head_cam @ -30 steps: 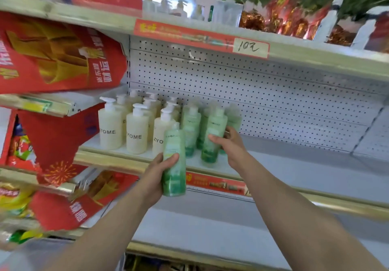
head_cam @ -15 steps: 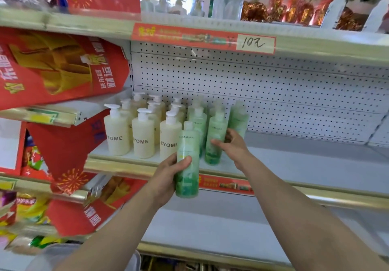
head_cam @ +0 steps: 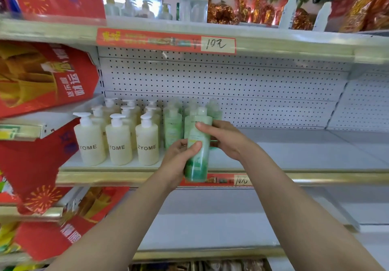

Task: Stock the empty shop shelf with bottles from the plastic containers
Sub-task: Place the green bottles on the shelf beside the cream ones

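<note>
Both hands are closed round one green bottle (head_cam: 197,167): the left hand (head_cam: 179,161) is curled about its lower half with the thumb laid across the front, and the right hand (head_cam: 225,138) is clamped on the upper half, thumb over the label. The right hand's fingers are hidden behind the bottle. It is held upright, long axis vertical, between the two hands and just short of the shelf (head_cam: 294,153), its base seen against the red price strip (head_cam: 219,180) on the front edge. Directly beyond the hands a cluster of green bottles (head_cam: 172,127) is already stood, and left of the left hand the cream pump bottles (head_cam: 117,142) are ranked in rows. The bare board is found beyond and to the right of the right hand, which is judged the nearer one to that gap, so a short push forward and rightward appears to be called for. Whether the right hand's knuckles touch the bottle behind cannot be told. The held bottle's cap and print are blurred, the bottles directly behind it are partly covered, and no plastic containers can be made out.
</note>
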`<control>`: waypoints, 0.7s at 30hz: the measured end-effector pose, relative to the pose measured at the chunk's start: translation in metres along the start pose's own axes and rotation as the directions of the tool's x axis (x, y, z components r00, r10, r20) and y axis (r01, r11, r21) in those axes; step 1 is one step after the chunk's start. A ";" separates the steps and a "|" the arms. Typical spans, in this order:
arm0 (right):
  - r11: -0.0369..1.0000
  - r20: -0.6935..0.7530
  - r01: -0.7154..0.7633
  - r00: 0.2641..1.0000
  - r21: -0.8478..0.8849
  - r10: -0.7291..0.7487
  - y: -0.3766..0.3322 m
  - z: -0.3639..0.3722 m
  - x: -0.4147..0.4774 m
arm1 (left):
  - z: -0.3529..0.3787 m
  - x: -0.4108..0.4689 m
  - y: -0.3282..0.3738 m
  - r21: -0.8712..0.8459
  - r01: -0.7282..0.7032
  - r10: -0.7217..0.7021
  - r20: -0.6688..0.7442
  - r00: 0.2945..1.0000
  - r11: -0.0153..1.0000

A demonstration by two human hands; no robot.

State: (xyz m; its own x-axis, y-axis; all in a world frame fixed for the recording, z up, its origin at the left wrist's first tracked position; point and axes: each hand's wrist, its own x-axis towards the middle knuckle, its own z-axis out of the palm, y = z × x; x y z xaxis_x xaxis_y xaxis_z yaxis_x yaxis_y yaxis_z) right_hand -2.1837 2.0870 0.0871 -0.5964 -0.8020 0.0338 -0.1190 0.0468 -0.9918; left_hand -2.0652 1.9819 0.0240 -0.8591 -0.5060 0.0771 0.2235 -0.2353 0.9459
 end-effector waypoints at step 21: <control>0.995 -0.194 0.085 0.977 -0.047 -0.092 0.021 -0.076 0.054 | 0.022 0.072 -0.013 0.758 -0.298 0.540 -0.085 0.837 0.581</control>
State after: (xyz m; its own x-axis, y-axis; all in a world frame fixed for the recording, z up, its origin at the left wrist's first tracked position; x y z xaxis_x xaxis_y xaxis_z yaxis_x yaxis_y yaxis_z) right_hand -2.2785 2.0900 0.0770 -0.7257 -0.6717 0.1487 -0.2064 0.0065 -0.9784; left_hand -2.1397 1.9671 0.0245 -0.5594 -0.6210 0.5490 0.0369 0.6430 0.7650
